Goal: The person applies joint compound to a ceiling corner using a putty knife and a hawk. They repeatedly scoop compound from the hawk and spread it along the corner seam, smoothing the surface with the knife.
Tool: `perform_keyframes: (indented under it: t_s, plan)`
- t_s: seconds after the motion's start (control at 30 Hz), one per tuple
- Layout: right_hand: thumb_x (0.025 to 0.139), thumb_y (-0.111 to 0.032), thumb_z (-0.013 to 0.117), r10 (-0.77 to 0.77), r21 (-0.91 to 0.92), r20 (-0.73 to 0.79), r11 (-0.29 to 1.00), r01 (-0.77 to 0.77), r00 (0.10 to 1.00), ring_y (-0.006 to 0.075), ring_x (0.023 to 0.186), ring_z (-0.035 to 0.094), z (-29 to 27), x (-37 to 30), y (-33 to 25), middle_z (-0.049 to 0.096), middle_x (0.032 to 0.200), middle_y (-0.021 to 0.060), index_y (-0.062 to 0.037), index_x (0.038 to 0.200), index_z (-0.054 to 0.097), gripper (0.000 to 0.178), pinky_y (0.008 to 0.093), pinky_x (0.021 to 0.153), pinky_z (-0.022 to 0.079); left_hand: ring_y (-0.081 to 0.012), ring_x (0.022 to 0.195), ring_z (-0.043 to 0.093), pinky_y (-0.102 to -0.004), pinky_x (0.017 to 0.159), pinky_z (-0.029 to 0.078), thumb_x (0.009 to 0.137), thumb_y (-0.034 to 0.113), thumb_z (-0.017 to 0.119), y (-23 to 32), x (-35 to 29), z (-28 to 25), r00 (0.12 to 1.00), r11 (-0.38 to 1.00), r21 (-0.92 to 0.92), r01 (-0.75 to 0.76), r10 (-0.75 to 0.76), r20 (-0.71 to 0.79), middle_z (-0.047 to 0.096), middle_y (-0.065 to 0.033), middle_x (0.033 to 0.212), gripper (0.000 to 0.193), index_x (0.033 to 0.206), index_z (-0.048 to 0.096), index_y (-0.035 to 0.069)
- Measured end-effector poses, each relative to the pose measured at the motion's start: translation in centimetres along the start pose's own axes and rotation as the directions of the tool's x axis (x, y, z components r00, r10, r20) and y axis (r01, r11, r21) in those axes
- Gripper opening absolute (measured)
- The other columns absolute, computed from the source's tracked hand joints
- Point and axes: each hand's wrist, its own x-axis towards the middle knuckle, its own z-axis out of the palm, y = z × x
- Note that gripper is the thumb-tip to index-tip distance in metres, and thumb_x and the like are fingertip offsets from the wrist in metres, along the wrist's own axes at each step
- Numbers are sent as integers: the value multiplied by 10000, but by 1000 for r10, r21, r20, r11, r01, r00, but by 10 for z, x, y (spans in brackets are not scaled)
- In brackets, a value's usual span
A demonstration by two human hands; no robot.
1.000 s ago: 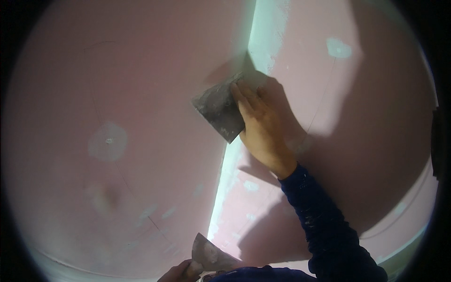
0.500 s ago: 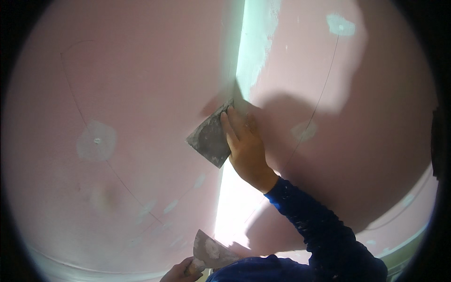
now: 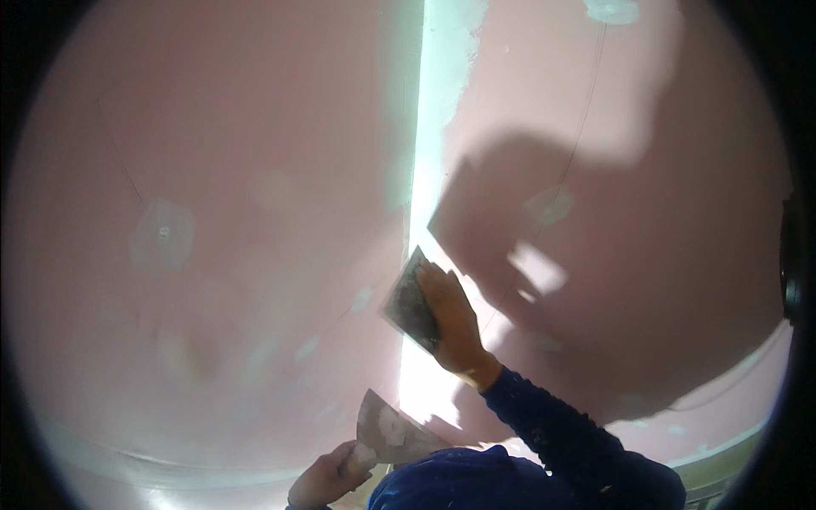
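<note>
My right hand (image 3: 456,321) is closed on a wide putty knife (image 3: 410,308), its fingers laid along the dark, smeared blade. The knife's handle is hidden beneath the hand. This blade is tilted close to the inside corner (image 3: 418,170) where two pink wall boards meet; whether its edge touches cannot be told. Low in the head view, my left hand (image 3: 327,476) grips a second putty knife (image 3: 393,432) by its handle. Pale compound lies on that blade, which points up and to the right.
A whitish coat (image 3: 442,93) runs down the corner's right side. Pale filler patches (image 3: 161,234) dot both pink walls, with another patch (image 3: 612,8) at the upper right. A dark object (image 3: 791,259) stands at the right rim. My shadow (image 3: 612,289) covers much of the right wall.
My right hand and its putty knife have moved down along the corner, toward me. My left hand's knife has risen slightly. The view has shifted a little.
</note>
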Motion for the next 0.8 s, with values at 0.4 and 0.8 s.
perform_keyframes:
  t_s: [0.4,0.8]
  plan:
    - [982,-107,622,239,808,406,357,-468,882,257,1253,510,-60,-122,-47,563,1361,133,-66,1336,578,359,383,1064,422,-130,829,615,-286,670,547,863,149,763,-21,35,31,968,937,-258,-235,201,-150,611,-64,1043,641,1417,463,30]
    - [864,28,668,-98,617,590,695,-370,801,383,1502,259,-39,-141,-38,324,1600,162,-203,1419,481,629,466,1217,296,-328,1141,631,-391,972,492,854,240,766,-39,34,35,948,967,-39,-251,238,-214,636,-146,1279,574,1356,529,96]
